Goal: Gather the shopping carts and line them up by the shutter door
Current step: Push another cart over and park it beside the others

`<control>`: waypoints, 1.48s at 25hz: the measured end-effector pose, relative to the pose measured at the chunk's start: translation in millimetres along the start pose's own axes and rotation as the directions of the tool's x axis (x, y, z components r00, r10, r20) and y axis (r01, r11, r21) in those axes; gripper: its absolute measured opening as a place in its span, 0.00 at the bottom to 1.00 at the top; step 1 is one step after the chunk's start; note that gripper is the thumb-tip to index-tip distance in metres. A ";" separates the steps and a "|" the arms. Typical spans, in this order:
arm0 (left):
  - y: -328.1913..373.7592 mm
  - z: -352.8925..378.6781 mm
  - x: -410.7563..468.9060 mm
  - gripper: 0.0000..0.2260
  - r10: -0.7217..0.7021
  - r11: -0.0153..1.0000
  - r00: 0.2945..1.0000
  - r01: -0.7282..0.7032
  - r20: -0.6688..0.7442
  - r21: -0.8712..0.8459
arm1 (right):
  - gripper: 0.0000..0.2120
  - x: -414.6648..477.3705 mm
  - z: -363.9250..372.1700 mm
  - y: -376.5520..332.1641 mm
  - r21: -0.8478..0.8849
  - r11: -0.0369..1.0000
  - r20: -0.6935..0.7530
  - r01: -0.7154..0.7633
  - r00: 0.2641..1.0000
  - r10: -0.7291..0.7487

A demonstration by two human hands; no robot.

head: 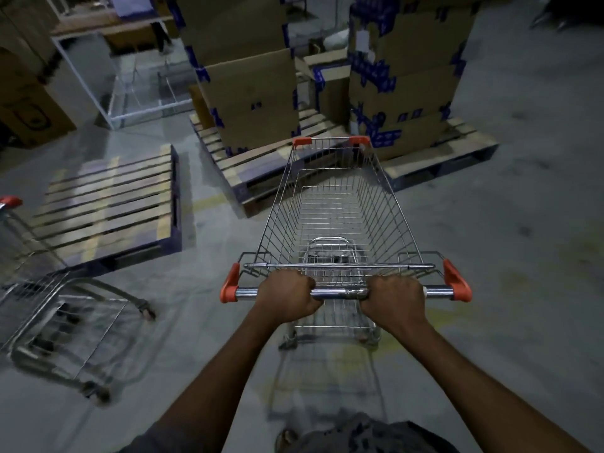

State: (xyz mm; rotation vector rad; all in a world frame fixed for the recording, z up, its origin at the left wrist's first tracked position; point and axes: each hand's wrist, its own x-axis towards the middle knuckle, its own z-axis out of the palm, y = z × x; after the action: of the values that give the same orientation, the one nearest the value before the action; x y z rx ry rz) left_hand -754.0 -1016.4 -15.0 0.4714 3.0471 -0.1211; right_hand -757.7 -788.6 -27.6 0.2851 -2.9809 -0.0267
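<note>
Centre of concrete floor [529, 256], wire shopping cart [389, 204], orange corner caps [457, 282], holding only its folded seat flap [328, 253]; left hand [287, 297], right hand [395, 300] both clenched round handle bar [341, 292]. Cardboard boxes [402, 76] stacked on pallet [457, 158] ahead; second cart [49, 308] at left.

The shopping cart [340, 204] is a silver wire grid with orange-red corner caps — so is the second cart [58, 308]. The cardboard boxes [255, 103] are brown with blue patches. The pallet [108, 197] has pale slats and dark blue blocks. The floor [523, 256] is grey — faded yellow marks.
</note>
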 end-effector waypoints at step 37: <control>166.7 -38.2 363.7 0.23 0.543 0.836 0.832 -0.523 -0.112 0.166 | 0.10 109.8 31.5 252.9 0.015 0.855 -0.204 -0.518 0.836 0.510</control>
State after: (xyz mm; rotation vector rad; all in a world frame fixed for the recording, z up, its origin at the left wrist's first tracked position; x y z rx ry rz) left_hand -1051.2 -745.9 -12.9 1.3819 2.9169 -0.2635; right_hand -916.3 -561.0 -35.0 -0.4991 -2.7456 0.0013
